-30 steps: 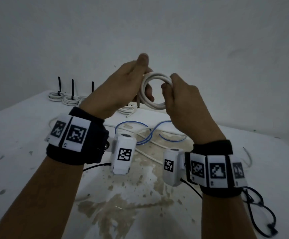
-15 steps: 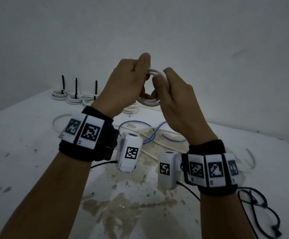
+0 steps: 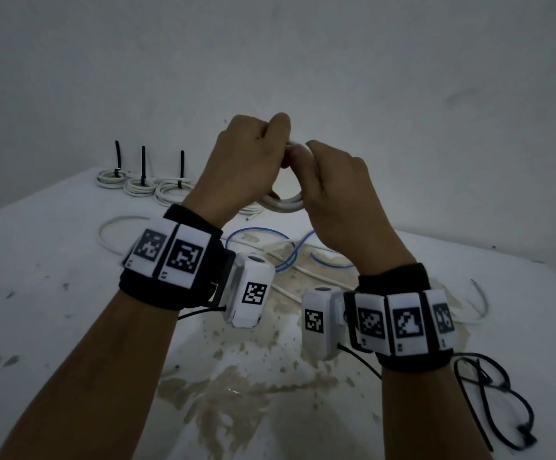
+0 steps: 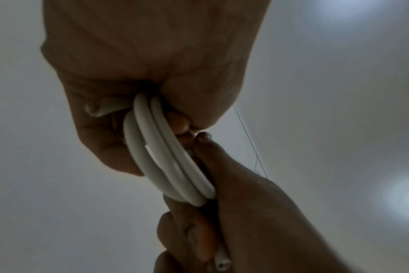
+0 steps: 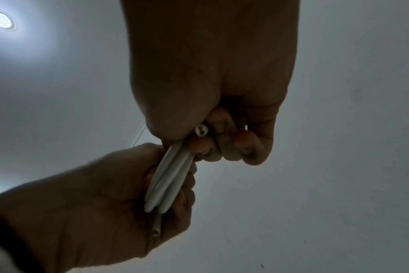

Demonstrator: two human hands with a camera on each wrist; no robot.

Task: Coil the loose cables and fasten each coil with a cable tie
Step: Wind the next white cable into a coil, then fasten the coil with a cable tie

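Three tied coils (image 3: 140, 184) sit far left on the stained white counter (image 3: 37, 293); the left hand (image 3: 246, 164) and right hand (image 3: 339, 200) both grip a white cable coil (image 3: 284, 204) above it, loose cables (image 3: 270, 250) beneath, dim white wall (image 3: 402, 78) behind.

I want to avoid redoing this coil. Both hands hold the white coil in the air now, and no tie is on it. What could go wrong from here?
1. The white coil is held only by the left hand and the right hand; if one lets go to fetch a tie, the loops may spring open.
2. A cut cable end sticks out between the right fingers and could slip free.
3. The coil may drop among the loose cables on the table.
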